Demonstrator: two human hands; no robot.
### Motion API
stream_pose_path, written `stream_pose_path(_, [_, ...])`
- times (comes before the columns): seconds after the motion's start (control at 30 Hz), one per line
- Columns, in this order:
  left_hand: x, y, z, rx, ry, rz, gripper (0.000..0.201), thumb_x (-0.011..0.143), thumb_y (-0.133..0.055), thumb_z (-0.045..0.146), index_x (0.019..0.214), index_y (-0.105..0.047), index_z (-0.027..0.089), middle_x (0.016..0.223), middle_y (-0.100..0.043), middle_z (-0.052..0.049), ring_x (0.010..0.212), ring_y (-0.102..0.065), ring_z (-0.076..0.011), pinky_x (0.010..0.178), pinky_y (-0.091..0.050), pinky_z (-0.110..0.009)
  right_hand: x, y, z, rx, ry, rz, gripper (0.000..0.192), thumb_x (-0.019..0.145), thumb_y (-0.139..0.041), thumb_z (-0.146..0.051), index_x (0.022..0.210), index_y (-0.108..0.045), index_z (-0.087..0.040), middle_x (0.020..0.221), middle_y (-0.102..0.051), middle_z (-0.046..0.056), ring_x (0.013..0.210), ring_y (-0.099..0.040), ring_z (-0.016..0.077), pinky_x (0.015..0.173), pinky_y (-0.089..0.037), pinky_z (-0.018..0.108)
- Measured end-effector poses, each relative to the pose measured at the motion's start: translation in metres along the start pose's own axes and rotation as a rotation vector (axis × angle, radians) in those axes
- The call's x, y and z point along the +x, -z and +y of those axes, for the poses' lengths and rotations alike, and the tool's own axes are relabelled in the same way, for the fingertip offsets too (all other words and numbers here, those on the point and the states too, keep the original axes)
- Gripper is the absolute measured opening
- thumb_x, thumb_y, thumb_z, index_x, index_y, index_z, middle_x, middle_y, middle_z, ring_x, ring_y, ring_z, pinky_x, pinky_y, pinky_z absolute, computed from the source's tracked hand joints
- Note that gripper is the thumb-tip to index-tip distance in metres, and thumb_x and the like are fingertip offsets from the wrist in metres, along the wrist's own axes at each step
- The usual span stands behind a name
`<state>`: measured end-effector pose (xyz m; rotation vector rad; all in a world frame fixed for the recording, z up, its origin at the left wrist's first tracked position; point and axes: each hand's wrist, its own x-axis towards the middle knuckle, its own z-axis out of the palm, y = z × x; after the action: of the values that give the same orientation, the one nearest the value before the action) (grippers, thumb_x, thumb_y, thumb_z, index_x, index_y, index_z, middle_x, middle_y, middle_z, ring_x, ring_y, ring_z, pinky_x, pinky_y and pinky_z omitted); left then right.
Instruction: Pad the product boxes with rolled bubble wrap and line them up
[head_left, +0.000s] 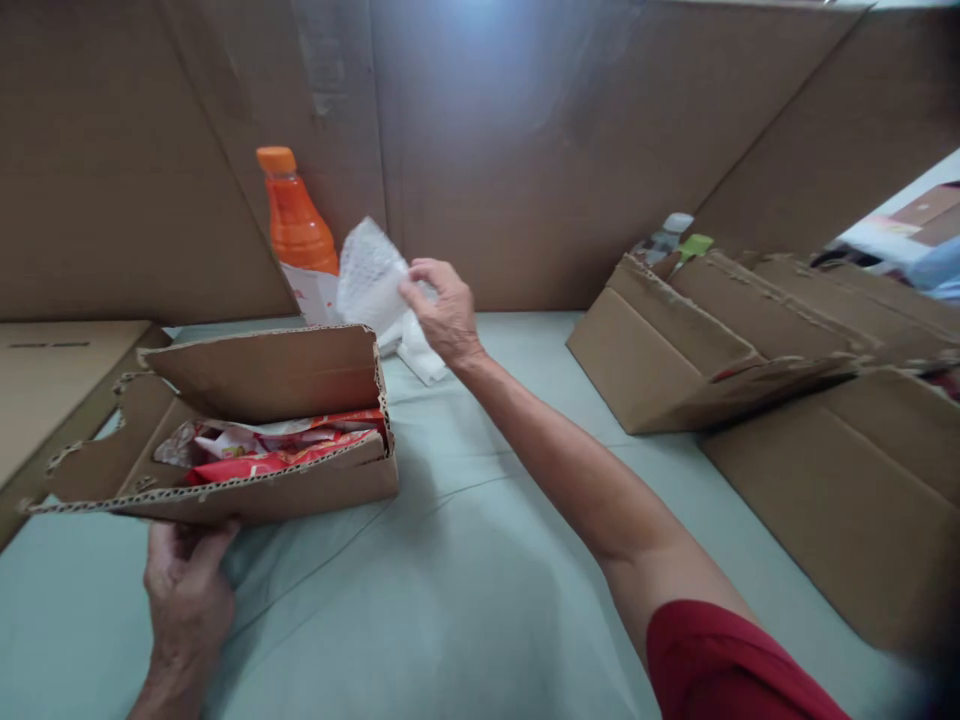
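My left hand [187, 590] grips the near bottom edge of an open cardboard box [300, 380] that holds red and white packets [277, 450]. The box's torn lid stands up and a flap hangs out to the left. My right hand [446, 310] reaches across the pale green table cover [465, 580] and pinches a crumpled white sheet of wrapping [371, 275] near the back wall. An orange bottle [296, 225] with an orange cap stands just left of that sheet.
Tall cardboard panels [525, 150] wall off the back. Flattened and opened cardboard boxes [712, 340] lie at the right, with a small clear bottle [667, 235] and a green object [696, 245] behind them. A flat cardboard piece [52, 380] lies at the left edge.
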<state>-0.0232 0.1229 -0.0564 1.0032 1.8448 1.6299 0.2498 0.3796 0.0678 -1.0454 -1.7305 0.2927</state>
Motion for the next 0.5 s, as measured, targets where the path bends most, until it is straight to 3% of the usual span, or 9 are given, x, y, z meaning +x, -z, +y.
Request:
stream_pose_path(0.1, [-0.002, -0.005, 0.010, -0.056, 0.001, 0.082, 0.033, 0.074, -0.075, 0.039, 0.096, -0.055, 0.024, 0.085, -0.053, 0.003, 0.079, -0.051, -0.0173, 0.078, -0.046, -0.034, -0.016, 0.041, -0.006, 0.214, -0.024, 0.095, 0.013, 0.087, -0.064, -0.028, 0.096, -0.064, -0.020, 0.111, -0.069, 0.003, 0.101, -0.060, 0.0175, 0.096, -0.046, 0.036])
stream_pose_path(0.2, [-0.007, -0.011, 0.028, -0.042, 0.000, 0.023, 0.034, 0.077, -0.072, 0.042, 0.101, -0.053, 0.026, 0.091, -0.056, 0.001, 0.086, -0.055, -0.0200, 0.083, -0.048, -0.037, -0.048, 0.070, -0.006, 0.368, -0.177, 0.100, 0.015, 0.081, -0.065, -0.032, 0.091, -0.065, -0.021, 0.090, -0.069, 0.000, 0.082, -0.058, 0.0143, 0.083, -0.049, 0.031])
stream_pose_path(0.37, [-0.009, -0.013, 0.040, -0.105, 0.066, 0.073, 0.037, 0.069, -0.074, 0.040, 0.095, -0.051, 0.025, 0.089, -0.056, 0.001, 0.095, -0.058, -0.0223, 0.093, -0.049, -0.041, -0.111, 0.089, -0.005, 0.763, -0.574, 0.109, 0.025, 0.065, -0.073, -0.028, 0.088, -0.062, -0.023, 0.081, -0.065, -0.005, 0.074, -0.056, 0.0119, 0.070, -0.047, 0.025])
stream_pose_path(0.5, [-0.003, -0.006, 0.031, -0.101, -0.038, 0.151, 0.048, 0.069, -0.074, 0.039, 0.110, -0.055, 0.022, 0.104, -0.064, -0.001, 0.110, -0.061, -0.0269, 0.101, -0.048, -0.045, -0.152, 0.101, -0.015, 0.864, -0.655, 0.043, 0.026, 0.062, -0.076, -0.029, 0.077, -0.056, -0.024, 0.089, -0.070, -0.002, 0.082, -0.063, 0.0159, 0.075, -0.053, 0.031])
